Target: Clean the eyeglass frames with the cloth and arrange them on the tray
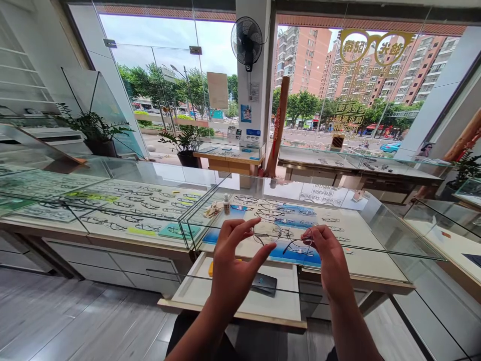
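A pair of thin-framed eyeglasses (pixel 277 230) is held up above the glass display counter, its lenses side by side and a dark temple arm angled down. My right hand (pixel 330 255) pinches the right end of the frame between thumb and fingers. At the left end is my left hand (pixel 235 255), thumb and index finger wide apart in a C shape around the left lens. Its curled fingers are close to the rim; whether they touch it I cannot tell. Below, a pulled-out white drawer (pixel 188 293) holds a dark phone (pixel 266 285) and a yellow item (pixel 210 269), partly hidden by my left hand.
The glass-topped counter (pixel 368 225) shows rows of eyeglasses on white and blue panels. A small spray bottle (pixel 226 204) stands behind my left hand. More eyeglasses (pixel 131 200) fill the case at left. Glass edges cross in front of me. Potted plants (pixel 99 133) stand beyond.
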`<state>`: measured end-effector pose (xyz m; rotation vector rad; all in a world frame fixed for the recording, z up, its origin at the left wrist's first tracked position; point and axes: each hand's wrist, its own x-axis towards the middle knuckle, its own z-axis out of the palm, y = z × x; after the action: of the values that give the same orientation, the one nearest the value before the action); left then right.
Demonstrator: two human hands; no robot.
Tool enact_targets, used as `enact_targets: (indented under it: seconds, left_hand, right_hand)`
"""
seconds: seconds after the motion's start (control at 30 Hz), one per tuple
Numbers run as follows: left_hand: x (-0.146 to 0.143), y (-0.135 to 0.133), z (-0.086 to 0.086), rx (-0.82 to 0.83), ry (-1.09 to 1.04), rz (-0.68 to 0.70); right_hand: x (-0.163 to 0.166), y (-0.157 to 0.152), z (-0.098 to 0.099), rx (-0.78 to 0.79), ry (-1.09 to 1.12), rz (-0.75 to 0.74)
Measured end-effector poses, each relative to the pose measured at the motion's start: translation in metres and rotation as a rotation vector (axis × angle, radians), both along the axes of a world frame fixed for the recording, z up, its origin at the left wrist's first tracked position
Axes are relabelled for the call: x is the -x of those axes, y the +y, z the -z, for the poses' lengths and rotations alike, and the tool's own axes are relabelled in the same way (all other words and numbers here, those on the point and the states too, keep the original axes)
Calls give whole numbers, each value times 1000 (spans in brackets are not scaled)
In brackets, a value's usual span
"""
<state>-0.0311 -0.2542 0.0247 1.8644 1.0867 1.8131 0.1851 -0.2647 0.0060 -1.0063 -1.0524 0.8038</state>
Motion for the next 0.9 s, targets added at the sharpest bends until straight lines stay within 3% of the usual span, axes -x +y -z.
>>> enact_targets:
  seconds: [0.17, 0.4, 0.7, 0.9]
  left_hand:
    - [-2, 0, -2, 36, -53, 52]
    - [-3, 2, -2, 148, -211, 228]
    - [-8, 2, -1, 186, -258, 227]
    - [-6, 4, 6, 124, -214, 231]
  right_hand:
    - [0, 1, 4, 15, 8, -32]
    - [4, 1, 6, 11, 76, -105]
    - [9, 0, 4, 33, 164, -144]
    - [3, -2, 3, -52, 13, -37]
